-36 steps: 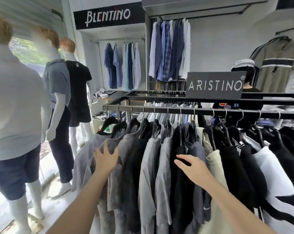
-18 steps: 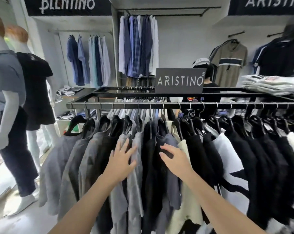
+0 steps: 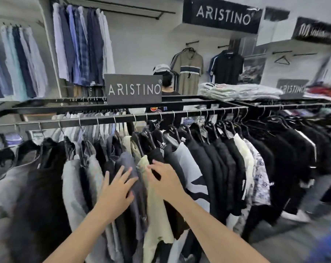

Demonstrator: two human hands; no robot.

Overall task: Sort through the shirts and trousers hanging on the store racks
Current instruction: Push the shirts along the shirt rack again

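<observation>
Mid-sort: left hand (image 3: 117, 188) spread flat on the grey-blue shirt (image 3: 127, 158), right hand (image 3: 165, 180) curled at the cream shirt (image 3: 155, 207), grip unclear; next, probably part them.

White walls (image 3: 141, 44); black ARISTINO sign (image 3: 221, 17); grey floor (image 3: 274, 240).

— Colours at the rack's (image 3: 84, 121) left end?
— Grey shirts (image 3: 73, 186), then a slate-blue shirt (image 3: 125, 162) beside a pale cream shirt (image 3: 155, 205).
— Rightwards?
— Black shirts (image 3: 208, 158), and a white shirt (image 3: 259, 171) with seemingly a blue print.
</observation>
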